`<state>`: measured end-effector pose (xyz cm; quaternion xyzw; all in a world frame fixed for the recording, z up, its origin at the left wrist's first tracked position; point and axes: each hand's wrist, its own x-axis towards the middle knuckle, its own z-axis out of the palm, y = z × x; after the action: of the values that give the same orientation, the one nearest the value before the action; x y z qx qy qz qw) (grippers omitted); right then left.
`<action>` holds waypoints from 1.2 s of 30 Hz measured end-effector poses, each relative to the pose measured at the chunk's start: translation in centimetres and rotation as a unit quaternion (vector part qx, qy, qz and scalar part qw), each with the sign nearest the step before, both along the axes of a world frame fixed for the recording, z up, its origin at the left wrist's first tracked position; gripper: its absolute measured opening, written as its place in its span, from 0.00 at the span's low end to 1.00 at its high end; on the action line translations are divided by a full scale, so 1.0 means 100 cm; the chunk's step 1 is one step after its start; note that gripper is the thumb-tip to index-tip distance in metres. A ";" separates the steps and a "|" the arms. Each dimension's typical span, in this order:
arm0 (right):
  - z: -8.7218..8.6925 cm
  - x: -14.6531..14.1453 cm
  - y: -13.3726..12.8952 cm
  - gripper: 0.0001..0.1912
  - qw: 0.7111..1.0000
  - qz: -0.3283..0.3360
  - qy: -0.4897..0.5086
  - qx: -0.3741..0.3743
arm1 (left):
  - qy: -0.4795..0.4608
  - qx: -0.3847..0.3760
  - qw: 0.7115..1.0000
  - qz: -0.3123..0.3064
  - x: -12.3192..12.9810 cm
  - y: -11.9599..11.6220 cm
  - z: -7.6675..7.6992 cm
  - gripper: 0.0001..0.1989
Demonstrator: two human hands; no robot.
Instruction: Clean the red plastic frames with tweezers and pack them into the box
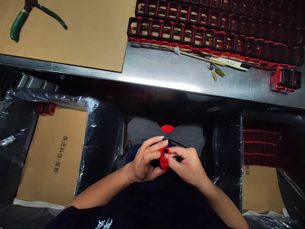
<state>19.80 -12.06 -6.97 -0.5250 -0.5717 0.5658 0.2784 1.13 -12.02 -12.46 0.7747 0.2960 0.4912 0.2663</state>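
A small red part with a dark opening is held between my two hands, above my lap. My left hand grips it from the left with the thumb and lower fingers, its upper fingers stretched out past it. From the right, my right hand pinches the same part, thumb on its face and index finger at its upper edge. On the metal bench, rows of red and black parts stand side by side, and one separate red and black piece sits at the right.
Green-handled pliers lie on cardboard at the upper left. A cotton-tipped stick, a marked white tool and small yellow pieces are on the bench. Plastic-lined bins with cardboard and red parts flank my lap.
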 end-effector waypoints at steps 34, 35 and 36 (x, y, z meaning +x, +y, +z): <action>0.015 0.025 0.005 0.13 0.989 0.137 -0.012 -0.061 | 0.020 0.053 0.998 -0.018 0.004 -0.001 0.005 0.27; 0.014 0.025 0.004 0.13 0.989 0.136 -0.013 -0.063 | 0.019 0.058 0.998 -0.018 0.004 -0.001 0.005 0.28; 0.013 0.024 0.004 0.14 0.989 0.131 -0.014 -0.064 | 0.019 0.062 0.998 -0.018 0.003 -0.001 0.004 0.28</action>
<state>22.24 -11.66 -5.65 -0.4704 -0.6021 0.6251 0.1593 1.47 -12.15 -12.08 0.8038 0.2564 0.4893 0.2210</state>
